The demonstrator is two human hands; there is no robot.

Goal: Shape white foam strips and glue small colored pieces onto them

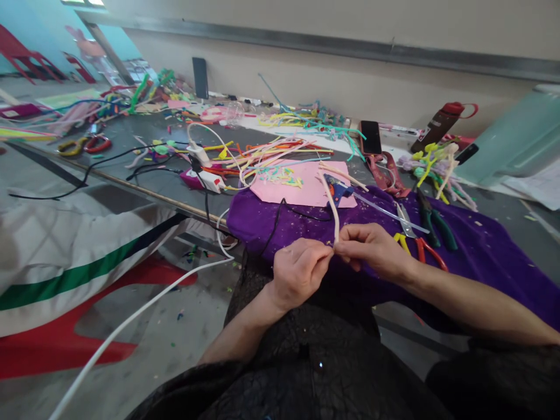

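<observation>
Two hands meet over your lap as you work a pale stem (334,210) at the edge of a purple cloth (258,219). Your left hand (301,265) is curled closed, its fingertips gathered at the stem's lower end; your right hand (376,251) pinches narrowly at the same spot, thumb and finger together. Between them the stem rises, bends partway up and leans away from you, its far tip free in the air in front of a pink card (301,197). Just what your fingertips do to the lower end is hidden, but the step in hand looks like twisting or shaping it. Your next move, by the look of it, calls for one hand to hold the base firm while the other turns, with little pull, since so thin a stem probably kinks easily. On the card lie small clippings (280,176), with a blue glue gun (339,190) at its right side, in case a join is wanted. To your right, scissors (406,224) and green pliers (437,224) rest on the cloth, near your right forearm, while loose stems (280,153) spread across the table (144,131) beyond
</observation>
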